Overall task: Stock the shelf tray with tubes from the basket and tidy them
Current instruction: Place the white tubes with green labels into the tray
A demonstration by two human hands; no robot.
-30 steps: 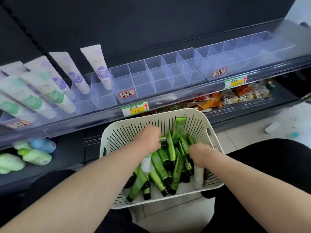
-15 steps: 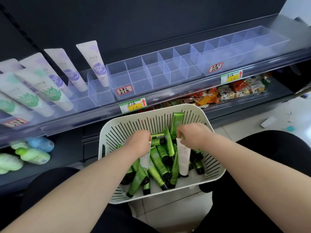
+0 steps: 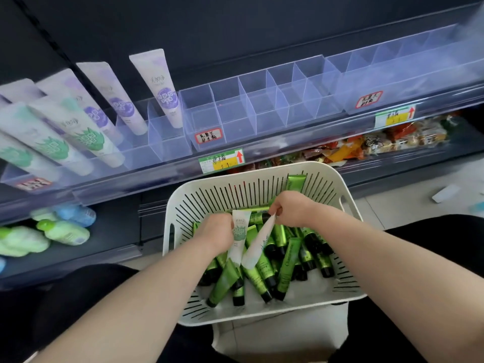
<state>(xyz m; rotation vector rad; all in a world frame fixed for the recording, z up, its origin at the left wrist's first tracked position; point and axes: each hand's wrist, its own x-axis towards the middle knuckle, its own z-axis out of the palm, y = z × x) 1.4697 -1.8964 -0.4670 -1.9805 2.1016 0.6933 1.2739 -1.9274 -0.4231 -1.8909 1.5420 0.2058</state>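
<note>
1. Head view, hands. Your left hand (image 3: 218, 231) curls its fingers round the upper part of a white tube (image 3: 238, 237). Your right hand (image 3: 290, 209) pinches the flat crimped end of a second white tube (image 3: 258, 244), which hangs tilted with its cap end down. Both tubes sit just above the pile; whether their lower ends touch cannot be told.
2. Head view, basket. The basket (image 3: 199, 195) stands close in front of you, just below the shelf edge. Green tubes (image 3: 288, 268) lie loose and crossed inside it. Holding the white tubes by their flat ends probably lifts them free of the tangle and presents them cap-first.
3. Head view, shelf. The shelf tray (image 3: 251, 111) is clear, with dividers. The compartments straight ahead are unfilled. To the left, the shelved tubes (image 3: 162, 87) stand cap-down and lean back, each kept apart by a divider; this is the pose to copy.
4. Judgement. You are at the picking stage; nothing from this pair has reached the tray yet.
</note>
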